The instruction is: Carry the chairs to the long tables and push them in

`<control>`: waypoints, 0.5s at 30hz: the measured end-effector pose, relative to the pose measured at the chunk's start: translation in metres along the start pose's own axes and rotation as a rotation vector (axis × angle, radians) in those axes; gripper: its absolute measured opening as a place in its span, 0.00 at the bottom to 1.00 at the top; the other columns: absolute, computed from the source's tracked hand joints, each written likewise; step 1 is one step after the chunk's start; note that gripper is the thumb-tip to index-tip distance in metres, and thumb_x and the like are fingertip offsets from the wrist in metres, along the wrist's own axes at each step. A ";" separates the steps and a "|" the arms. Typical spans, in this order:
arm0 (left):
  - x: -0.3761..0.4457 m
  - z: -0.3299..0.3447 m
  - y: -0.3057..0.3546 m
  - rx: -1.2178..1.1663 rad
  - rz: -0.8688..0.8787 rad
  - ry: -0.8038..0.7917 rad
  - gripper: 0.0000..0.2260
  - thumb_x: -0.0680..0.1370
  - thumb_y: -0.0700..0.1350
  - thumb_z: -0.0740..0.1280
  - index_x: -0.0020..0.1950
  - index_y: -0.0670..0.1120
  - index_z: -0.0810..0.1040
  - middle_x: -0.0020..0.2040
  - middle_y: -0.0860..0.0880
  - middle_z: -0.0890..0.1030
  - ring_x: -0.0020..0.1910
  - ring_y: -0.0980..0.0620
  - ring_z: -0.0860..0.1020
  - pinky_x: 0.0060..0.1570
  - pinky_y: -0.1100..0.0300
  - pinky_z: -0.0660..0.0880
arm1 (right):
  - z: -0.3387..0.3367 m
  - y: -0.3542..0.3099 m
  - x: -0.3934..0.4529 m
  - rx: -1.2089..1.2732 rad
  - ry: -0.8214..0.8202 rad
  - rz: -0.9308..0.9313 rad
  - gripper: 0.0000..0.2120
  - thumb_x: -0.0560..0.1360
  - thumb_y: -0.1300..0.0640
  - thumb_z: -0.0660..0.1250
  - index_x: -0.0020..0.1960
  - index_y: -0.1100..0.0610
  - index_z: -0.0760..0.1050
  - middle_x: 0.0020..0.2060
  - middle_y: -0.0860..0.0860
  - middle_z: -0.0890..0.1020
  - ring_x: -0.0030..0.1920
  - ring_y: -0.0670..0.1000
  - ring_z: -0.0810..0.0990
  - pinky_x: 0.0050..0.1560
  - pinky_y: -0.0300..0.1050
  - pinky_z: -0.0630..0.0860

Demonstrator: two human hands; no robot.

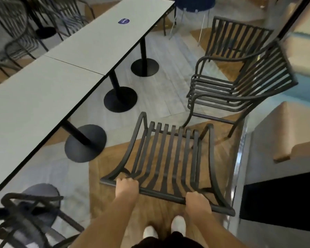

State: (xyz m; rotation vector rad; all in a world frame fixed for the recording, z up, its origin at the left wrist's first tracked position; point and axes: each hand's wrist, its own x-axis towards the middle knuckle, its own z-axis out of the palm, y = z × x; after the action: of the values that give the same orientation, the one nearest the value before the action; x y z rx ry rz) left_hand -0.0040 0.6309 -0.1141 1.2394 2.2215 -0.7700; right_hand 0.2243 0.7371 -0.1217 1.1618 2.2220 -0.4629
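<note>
while chair (168,158) is gripped by top back rail, left hand (127,186) and right hand (198,200) clamped apart, beside long worktop (48,86); rigid metal slats judged moderately heavy, unbending, best held at rail.

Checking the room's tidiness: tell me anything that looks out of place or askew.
The stacked chairs on the right sit angled away from the table, not pushed in. Both the left hand and right hand grip another chair, also away from the table.
</note>
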 end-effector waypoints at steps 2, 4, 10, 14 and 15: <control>-0.008 0.004 0.000 -0.026 -0.005 -0.030 0.13 0.84 0.44 0.63 0.67 0.50 0.79 0.64 0.48 0.81 0.66 0.45 0.77 0.68 0.47 0.69 | 0.000 0.000 0.000 -0.044 0.020 -0.039 0.12 0.82 0.62 0.59 0.61 0.55 0.77 0.59 0.53 0.81 0.60 0.54 0.80 0.59 0.49 0.76; -0.016 0.008 0.001 -0.054 -0.002 -0.042 0.13 0.84 0.44 0.64 0.68 0.48 0.78 0.65 0.47 0.80 0.66 0.44 0.77 0.67 0.47 0.69 | -0.006 0.001 0.005 -0.096 0.049 -0.074 0.11 0.82 0.60 0.60 0.60 0.54 0.78 0.58 0.52 0.81 0.59 0.54 0.80 0.59 0.49 0.76; -0.035 0.027 0.010 -0.187 -0.030 -0.143 0.14 0.85 0.43 0.63 0.71 0.45 0.77 0.68 0.46 0.78 0.68 0.44 0.75 0.60 0.50 0.71 | -0.022 0.011 0.034 -0.243 0.049 -0.224 0.13 0.82 0.60 0.59 0.63 0.53 0.77 0.60 0.52 0.80 0.61 0.54 0.79 0.61 0.49 0.77; -0.031 0.038 0.013 -0.310 -0.116 -0.280 0.16 0.84 0.38 0.61 0.73 0.41 0.75 0.70 0.42 0.76 0.69 0.40 0.74 0.61 0.44 0.74 | -0.033 0.007 0.065 -0.301 0.025 -0.340 0.13 0.81 0.59 0.61 0.62 0.51 0.78 0.59 0.51 0.81 0.60 0.52 0.79 0.60 0.49 0.77; -0.029 0.038 0.014 -0.323 -0.148 -0.297 0.17 0.84 0.37 0.61 0.73 0.41 0.75 0.70 0.41 0.76 0.69 0.39 0.74 0.61 0.43 0.74 | -0.039 0.005 0.072 -0.331 0.027 -0.374 0.13 0.81 0.59 0.61 0.62 0.52 0.78 0.59 0.51 0.81 0.60 0.53 0.79 0.59 0.49 0.76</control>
State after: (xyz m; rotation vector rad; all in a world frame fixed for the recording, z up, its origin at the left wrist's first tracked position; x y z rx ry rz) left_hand 0.0272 0.5938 -0.1266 0.7603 2.1026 -0.5756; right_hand 0.1826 0.8061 -0.1376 0.5878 2.4305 -0.2105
